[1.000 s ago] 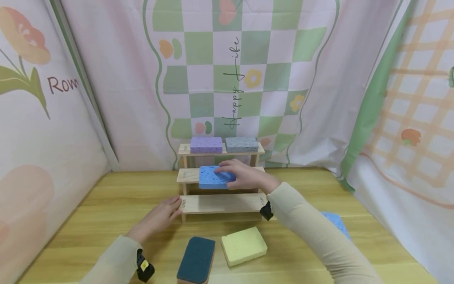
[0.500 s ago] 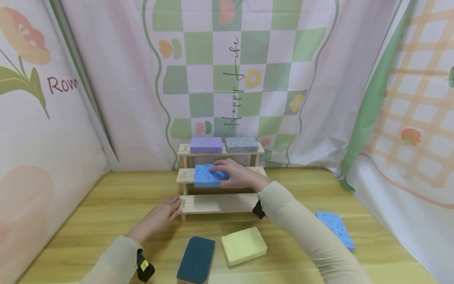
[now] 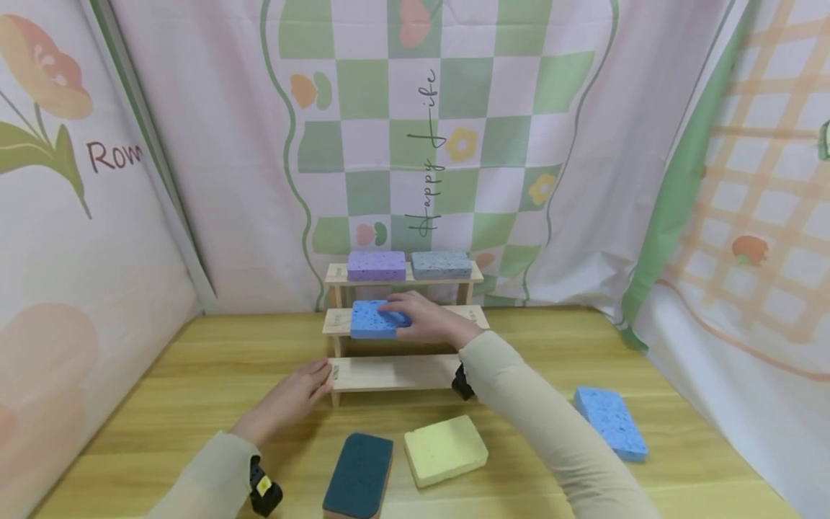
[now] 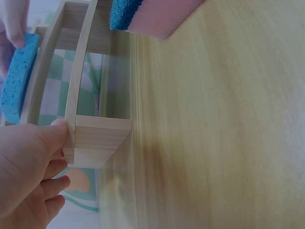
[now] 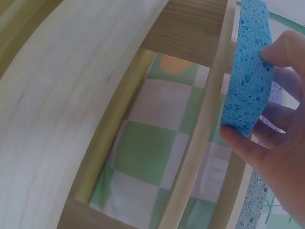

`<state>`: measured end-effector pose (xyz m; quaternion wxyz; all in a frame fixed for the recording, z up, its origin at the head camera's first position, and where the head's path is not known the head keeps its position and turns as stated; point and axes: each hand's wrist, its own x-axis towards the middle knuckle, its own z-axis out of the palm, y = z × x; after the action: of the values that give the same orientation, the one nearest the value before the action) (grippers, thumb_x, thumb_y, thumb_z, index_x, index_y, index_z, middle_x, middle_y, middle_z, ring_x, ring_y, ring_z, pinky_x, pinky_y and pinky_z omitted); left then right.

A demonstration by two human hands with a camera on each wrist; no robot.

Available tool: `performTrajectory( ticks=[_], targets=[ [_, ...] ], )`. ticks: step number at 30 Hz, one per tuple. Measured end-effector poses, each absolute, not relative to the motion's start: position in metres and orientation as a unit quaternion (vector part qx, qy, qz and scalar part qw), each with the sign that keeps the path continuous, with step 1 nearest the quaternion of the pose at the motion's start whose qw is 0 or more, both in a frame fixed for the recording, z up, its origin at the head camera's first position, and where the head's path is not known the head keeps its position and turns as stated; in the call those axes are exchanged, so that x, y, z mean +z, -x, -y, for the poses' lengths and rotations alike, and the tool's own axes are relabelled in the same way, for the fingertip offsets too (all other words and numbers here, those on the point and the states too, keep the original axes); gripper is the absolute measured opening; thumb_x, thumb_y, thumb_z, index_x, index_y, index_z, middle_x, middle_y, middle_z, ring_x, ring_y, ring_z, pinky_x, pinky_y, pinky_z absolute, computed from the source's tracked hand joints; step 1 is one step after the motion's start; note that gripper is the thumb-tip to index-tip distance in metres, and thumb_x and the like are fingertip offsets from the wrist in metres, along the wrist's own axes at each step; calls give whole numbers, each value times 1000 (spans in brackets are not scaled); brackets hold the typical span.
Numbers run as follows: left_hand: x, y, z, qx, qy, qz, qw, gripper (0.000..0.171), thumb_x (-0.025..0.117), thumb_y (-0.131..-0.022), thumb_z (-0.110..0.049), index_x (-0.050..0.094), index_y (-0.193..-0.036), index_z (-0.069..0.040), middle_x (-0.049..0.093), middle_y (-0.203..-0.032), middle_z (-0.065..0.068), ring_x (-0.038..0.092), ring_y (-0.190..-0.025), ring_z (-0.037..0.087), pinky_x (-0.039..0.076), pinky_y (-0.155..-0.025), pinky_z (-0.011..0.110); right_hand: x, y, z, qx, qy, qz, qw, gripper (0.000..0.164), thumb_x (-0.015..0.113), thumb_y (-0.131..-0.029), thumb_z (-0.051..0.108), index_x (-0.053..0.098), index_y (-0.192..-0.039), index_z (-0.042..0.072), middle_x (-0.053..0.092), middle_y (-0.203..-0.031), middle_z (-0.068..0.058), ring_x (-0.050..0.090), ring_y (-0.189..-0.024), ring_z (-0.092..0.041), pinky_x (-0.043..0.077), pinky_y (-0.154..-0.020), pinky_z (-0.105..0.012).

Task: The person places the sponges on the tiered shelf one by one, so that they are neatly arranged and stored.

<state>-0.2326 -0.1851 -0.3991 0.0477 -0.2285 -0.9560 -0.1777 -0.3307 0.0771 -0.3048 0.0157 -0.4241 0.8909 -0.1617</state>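
My right hand (image 3: 433, 318) grips a blue speckled sponge (image 3: 366, 319) at the middle tier of a small three-tier wooden shelf (image 3: 395, 372). In the right wrist view the thumb and fingers lie around the end of that blue sponge (image 5: 248, 71). My left hand (image 3: 295, 393) holds the left end of the lowest tier; in the left wrist view its thumb touches the plank's edge and its other fingers are bent beside the plank's end. On the top tier, a purple sponge (image 3: 377, 266) and a grey sponge (image 3: 442, 265) lie side by side.
In front of the shelf, a dark green-topped sponge (image 3: 359, 474) and a yellow sponge (image 3: 446, 450) lie on the wooden table (image 3: 194, 404). Another blue sponge (image 3: 612, 423) lies at the right. Printed curtains (image 3: 246, 144) enclose the back and sides.
My right hand has moved left along the middle tier with the blue sponge. More of the blue sponge on the table at the right now shows. My left hand stays in place.
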Motion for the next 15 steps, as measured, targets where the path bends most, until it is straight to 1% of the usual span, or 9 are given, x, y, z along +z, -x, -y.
performTrajectory(
  ticks=[7,15],
  targets=[
    [-399,232,185,-180,231,955,48,46,49,-97,-19,42,-133,8,35,-140,24,34,-127,38,30,-102,49,-307,334,-74,-172,417,-892,19,52,60,-86,15,47,-136,13,30,-146,-13,24,-132,-29,24,-106,-43],
    [-398,231,185,-180,235,954,48,45,49,-97,-18,42,-133,9,35,-139,25,34,-126,39,30,-102,49,-311,338,-71,-194,404,-893,32,49,56,-86,13,49,-135,13,29,-146,-12,25,-133,-29,22,-107,-42]
  ],
)
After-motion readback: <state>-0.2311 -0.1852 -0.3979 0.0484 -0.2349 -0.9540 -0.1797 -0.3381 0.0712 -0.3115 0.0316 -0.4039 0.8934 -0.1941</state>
